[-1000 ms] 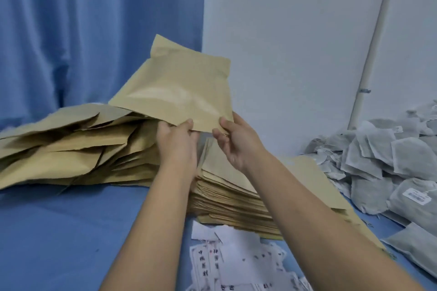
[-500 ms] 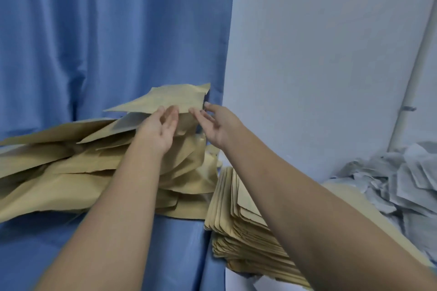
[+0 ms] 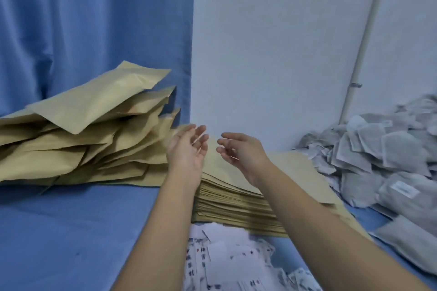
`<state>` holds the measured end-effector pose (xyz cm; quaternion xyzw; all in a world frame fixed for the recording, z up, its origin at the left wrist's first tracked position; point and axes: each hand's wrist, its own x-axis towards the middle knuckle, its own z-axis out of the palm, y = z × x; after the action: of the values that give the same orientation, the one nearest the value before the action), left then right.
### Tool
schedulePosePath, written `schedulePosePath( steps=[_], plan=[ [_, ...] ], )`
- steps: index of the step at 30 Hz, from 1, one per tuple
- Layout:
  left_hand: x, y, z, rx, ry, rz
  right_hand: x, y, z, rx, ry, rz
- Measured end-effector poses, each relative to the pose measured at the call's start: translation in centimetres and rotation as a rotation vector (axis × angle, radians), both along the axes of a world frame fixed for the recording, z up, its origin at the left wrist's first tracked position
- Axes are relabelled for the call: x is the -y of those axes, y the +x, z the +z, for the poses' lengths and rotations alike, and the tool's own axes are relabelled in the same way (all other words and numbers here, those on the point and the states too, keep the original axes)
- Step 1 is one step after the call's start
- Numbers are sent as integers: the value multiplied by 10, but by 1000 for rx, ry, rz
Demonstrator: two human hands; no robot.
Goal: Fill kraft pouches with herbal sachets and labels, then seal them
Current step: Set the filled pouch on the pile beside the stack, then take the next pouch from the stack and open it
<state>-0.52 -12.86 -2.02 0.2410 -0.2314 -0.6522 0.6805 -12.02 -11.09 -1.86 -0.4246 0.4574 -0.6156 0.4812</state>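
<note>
A heap of bulging kraft pouches (image 3: 78, 149) lies at the left, and the topmost pouch (image 3: 99, 99) rests on it, tilted up toward the curtain. A flat stack of empty kraft pouches (image 3: 238, 198) sits in the middle. My left hand (image 3: 186, 151) and my right hand (image 3: 241, 151) hover just above that stack, both empty with fingers spread, a little blurred. White printed labels (image 3: 229, 264) lie scattered in front of the stack. Grey herbal sachets (image 3: 383, 156) are piled at the right.
A blue cloth (image 3: 71, 231) covers the table. A blue curtain (image 3: 94, 30) hangs behind the left heap and a white wall (image 3: 272, 54) stands behind the stack. A white pipe (image 3: 364, 49) runs up the wall at the right.
Both hands held a kraft pouch, carried it left onto the heap and let go. They have since drawn back, empty, over the flat stack.
</note>
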Motion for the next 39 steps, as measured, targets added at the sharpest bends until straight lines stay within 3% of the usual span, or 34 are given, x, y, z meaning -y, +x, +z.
schedulePosePath(
  steps=[2, 6, 10, 13, 19, 24, 28, 31, 35, 37, 39],
  plan=[
    [-18, -29, -9, 58, -25, -45, -15, -26, -15, -275, -3, -73],
    [-52, -77, -30, 75, -38, -145, -42, -70, -48, -1018, 0, -113],
    [-77, -107, -53, 32, 26, -268, -60, -96, -73, -1416, -36, -104],
    [-86, -116, -66, 52, 85, -287, -65, -106, -79, -1548, -110, -197],
    [-87, -110, -71, 231, 166, -138, -73, -104, -86, -1452, -149, -435],
    [-80, -90, -64, 151, 124, -32, -85, -102, -96, -992, -210, -648],
    [-76, -76, -56, 147, 174, -25, -87, -101, -104, -1049, -171, -652],
    [-75, -67, -53, 327, 184, 124, -88, -103, -100, -1097, -60, -577],
    [-79, -73, -51, 453, -194, 434, -94, -95, -93, -897, -117, -547],
    [-83, -83, -49, 551, -489, 447, -100, -88, -89, -691, -148, -493],
    [-86, -91, -50, 772, -752, 366, -104, -83, -84, -508, -141, -439]
  ],
)
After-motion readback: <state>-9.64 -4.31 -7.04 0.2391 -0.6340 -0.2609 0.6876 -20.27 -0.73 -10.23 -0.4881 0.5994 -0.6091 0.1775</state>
